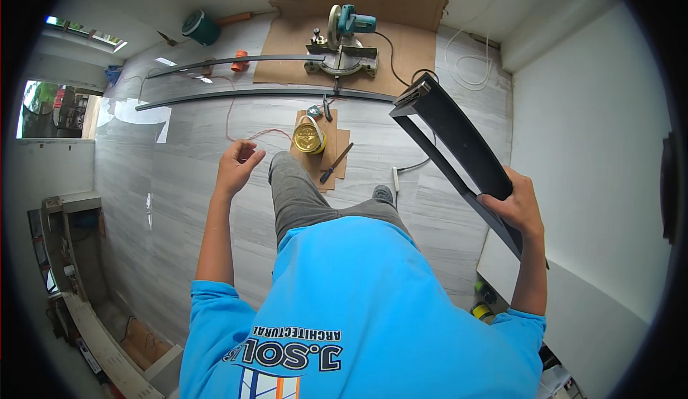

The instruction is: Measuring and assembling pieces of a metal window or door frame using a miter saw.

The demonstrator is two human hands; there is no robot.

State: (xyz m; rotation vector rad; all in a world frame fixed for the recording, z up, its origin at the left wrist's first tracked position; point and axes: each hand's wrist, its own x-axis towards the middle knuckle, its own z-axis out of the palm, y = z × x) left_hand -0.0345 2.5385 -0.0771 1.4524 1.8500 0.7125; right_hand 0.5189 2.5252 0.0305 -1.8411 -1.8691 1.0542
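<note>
My right hand point(517, 204) is closed around a long black frame piece point(466, 137), apparently of metal profile, which slants up and to the left over the floor. My left hand point(239, 168) holds nothing; its fingers are loosely stretched and apart. Between the hands, near my knee, a can with a gold lid point(307, 138) stands on pieces of cardboard point(331, 141). Beside it lies a thin tool with a dark handle point(335, 164). Pliers point(327, 108) and a small teal item point(314, 111) are just beyond the can.
A teal miter saw point(345, 48) stands on a cardboard sheet point(279, 44) ahead. Two long dark metal strips, a farther one point(236, 63) and a nearer one point(265, 94), cross the floor. A green bucket point(201, 27) and an orange container point(240, 61) sit far left. Cords trail about.
</note>
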